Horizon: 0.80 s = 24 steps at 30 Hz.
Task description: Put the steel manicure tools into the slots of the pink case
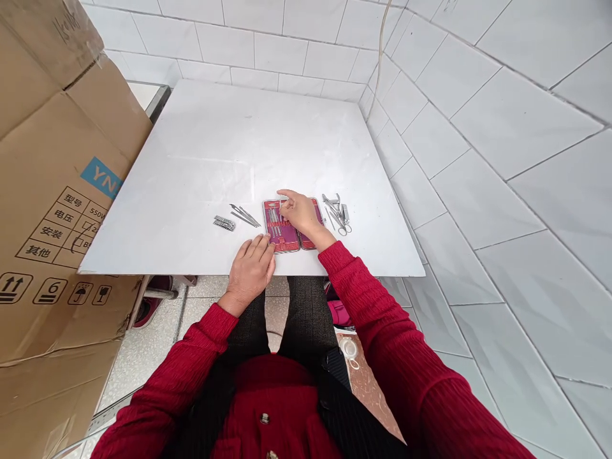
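Observation:
An open red manicure case (287, 246) with a purple lining lies near the table's front edge. Several slim metal tools (274, 220) sit in the loops of its left half. My right hand (300, 211) is over the middle of the case, thumb and fingers pinched on a slim metal manicure tool whose kind I cannot make out. Flat beside the case's lower left corner rests my left hand (252, 264), fingers stretched out. Left of the case are nail clippers (224, 222) and a few thin metal tools (245, 215). To its right lie nippers (331, 201), small scissors (341, 224) and another clipper (345, 213).
The white table (215, 140) meets tiled walls (287, 57) at the back and right. A large cardboard box (62, 191) stands against its left side. A cable (380, 60) hangs down the back right corner. My legs (310, 312) are under the front edge.

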Each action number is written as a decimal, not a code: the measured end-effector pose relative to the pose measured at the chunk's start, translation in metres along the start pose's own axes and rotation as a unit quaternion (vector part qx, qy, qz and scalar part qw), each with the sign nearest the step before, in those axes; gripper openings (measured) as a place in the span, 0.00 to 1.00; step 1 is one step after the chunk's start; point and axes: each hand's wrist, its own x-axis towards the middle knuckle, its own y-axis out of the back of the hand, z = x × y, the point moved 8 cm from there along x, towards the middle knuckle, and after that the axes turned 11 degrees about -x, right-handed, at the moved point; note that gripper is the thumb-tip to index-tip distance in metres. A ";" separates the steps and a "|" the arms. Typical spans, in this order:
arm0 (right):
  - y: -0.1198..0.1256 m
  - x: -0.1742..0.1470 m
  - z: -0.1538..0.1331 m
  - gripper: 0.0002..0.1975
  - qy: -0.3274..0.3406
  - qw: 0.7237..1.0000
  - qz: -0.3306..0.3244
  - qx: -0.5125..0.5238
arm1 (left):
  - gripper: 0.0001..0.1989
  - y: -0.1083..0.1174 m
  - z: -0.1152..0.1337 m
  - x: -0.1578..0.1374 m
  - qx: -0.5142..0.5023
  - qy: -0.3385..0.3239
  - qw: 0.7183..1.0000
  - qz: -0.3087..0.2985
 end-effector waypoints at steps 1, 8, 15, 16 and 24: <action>-0.001 0.001 0.000 0.30 0.003 1.000 -0.003 -0.002 | 0.18 0.000 0.000 0.000 -0.001 0.001 1.000 -0.001; -0.006 0.002 0.002 0.24 0.014 0.999 0.000 -0.031 | 0.18 0.001 0.001 0.001 0.008 0.000 1.000 -0.002; -0.002 -0.009 -0.004 0.18 0.035 0.995 0.028 -0.089 | 0.17 0.001 0.002 0.002 0.012 -0.003 1.000 -0.003; -0.002 -0.010 -0.005 0.18 0.036 0.995 0.029 -0.092 | 0.16 0.001 0.002 0.002 0.015 -0.005 1.000 -0.002; -0.003 -0.014 -0.008 0.19 0.036 0.994 0.023 -0.098 | 0.17 0.001 0.003 0.002 0.011 0.001 1.000 -0.006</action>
